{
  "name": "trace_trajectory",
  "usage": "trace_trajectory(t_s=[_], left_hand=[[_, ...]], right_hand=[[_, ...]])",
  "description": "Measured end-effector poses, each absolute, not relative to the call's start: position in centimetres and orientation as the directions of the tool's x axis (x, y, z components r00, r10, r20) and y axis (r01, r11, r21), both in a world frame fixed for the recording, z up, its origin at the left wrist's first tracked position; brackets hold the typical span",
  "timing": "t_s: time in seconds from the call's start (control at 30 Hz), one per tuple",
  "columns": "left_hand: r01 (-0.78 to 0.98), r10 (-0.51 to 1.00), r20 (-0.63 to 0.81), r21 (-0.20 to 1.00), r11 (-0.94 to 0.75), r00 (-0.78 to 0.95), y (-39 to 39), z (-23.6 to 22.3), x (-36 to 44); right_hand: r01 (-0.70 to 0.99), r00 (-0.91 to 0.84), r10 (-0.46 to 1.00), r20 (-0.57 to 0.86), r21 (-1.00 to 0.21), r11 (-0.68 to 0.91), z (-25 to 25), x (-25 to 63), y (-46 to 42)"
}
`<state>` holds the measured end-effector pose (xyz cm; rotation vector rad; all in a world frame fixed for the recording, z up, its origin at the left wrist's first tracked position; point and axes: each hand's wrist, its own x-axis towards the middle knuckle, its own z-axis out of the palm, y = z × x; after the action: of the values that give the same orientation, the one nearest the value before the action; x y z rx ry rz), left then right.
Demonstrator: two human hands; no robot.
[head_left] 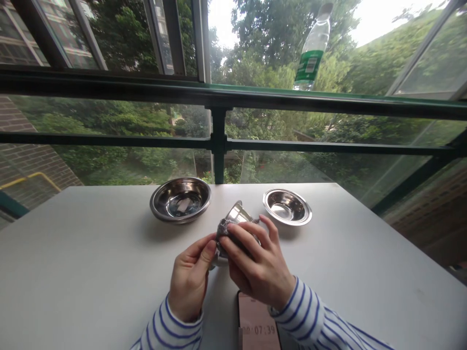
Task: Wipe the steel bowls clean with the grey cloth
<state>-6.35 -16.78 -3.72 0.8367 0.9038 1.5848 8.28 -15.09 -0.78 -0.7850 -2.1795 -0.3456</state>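
Right hand (262,265) half-curled, pressing grey pad (223,226) onto tilted metal cup (238,213); left hand (188,282) nearly closed, pinching cup's side. Cup's mid-bench (91,272), short of far edge. Shifting pad likely needs steady left pinch.

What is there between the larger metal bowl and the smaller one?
In the head view, the flared end of a tilted metal vessel, held by the left hand and right hand, reaches between the larger bowl and the smaller bowl.
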Motion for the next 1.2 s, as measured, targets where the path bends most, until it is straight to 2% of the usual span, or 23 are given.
trace_trajectory(t_s=[0.07,0.17,0.23,0.3,0.43,0.5,0.57,0.67,0.73,0.8,0.9,0.97,1.03,1.13,1.2], left_hand=[[-0.445,0.983,0.055,0.886,-0.130,-0.177,-16.8,-3.7,-6.3],[-0.465,0.984,0.048,0.877,-0.125,-0.174,-16.9,-3.6,-6.1],[-0.484,0.984,0.043,0.866,-0.123,-0.174,-17.0,-3.5,-5.9],[-0.505,0.984,0.033,0.855,-0.118,-0.175,-17.0,-3.3,-5.9],[-0.561,0.981,0.010,0.819,-0.120,-0.195,-16.9,-3.0,-5.9],[-0.572,0.978,0.000,0.811,-0.121,-0.208,-16.8,-2.8,-5.9],[-0.573,0.976,-0.010,0.811,-0.119,-0.217,-16.8,-2.6,-5.7],[-0.575,0.973,-0.031,0.811,-0.109,-0.229,-17.0,-2.4,-5.5],[-0.578,0.972,-0.047,0.810,-0.098,-0.231,-17.0,-2.4,-5.5],[-0.577,0.972,-0.043,0.810,-0.100,-0.229,-17.0,-2.5,-5.6],[-0.577,0.980,-0.007,0.809,-0.112,-0.200,-16.9,-2.8,-5.8],[-0.583,0.983,0.010,0.804,-0.117,-0.184,-16.9,-2.8,-5.9],[-0.584,0.983,0.010,0.804,-0.115,-0.181,-16.9,-2.8,-5.9],[-0.575,0.985,-0.003,0.812,-0.097,-0.170,-17.0,-2.8,-5.8],[-0.569,0.987,-0.002,0.817,-0.090,-0.159,-17.1,-2.9,-5.9]], right_hand=[[0.650,-0.481,0.442,0.757,-0.030,0.760,-0.7,8.3,-14.9],[0.714,-0.340,0.567,0.750,-0.186,0.675,-0.6,8.7,-14.0],[0.733,-0.283,0.604,0.745,-0.238,0.637,-0.7,8.9,-13.6],[0.723,-0.335,0.551,0.764,-0.166,0.670,-1.1,9.0,-13.8],[0.605,-0.557,0.293,0.777,0.138,0.784,-2.2,8.8,-14.6],[0.572,-0.592,0.227,0.773,0.206,0.794,-2.4,8.7,-14.6],[0.602,-0.542,0.265,0.797,0.149,0.784,-2.4,8.9,-14.2],[0.677,-0.358,0.452,0.817,-0.107,0.728,-2.1,9.4,-13.5],[0.682,-0.298,0.522,0.799,-0.205,0.702,-2.1,9.5,-13.5],[0.653,-0.353,0.472,0.808,-0.149,0.743,-2.3,9.4,-13.9],[0.570,-0.511,0.296,0.807,0.061,0.820,-2.5,8.9,-14.5],[0.554,-0.536,0.261,0.803,0.101,0.827,-2.4,8.8,-14.5],[0.607,-0.463,0.358,0.810,-0.004,0.795,-2.0,8.9,-14.0],[0.665,-0.295,0.555,0.778,-0.250,0.703,-1.6,9.5,-13.3],[0.660,-0.286,0.569,0.771,-0.272,0.700,-1.7,9.6,-13.4]])
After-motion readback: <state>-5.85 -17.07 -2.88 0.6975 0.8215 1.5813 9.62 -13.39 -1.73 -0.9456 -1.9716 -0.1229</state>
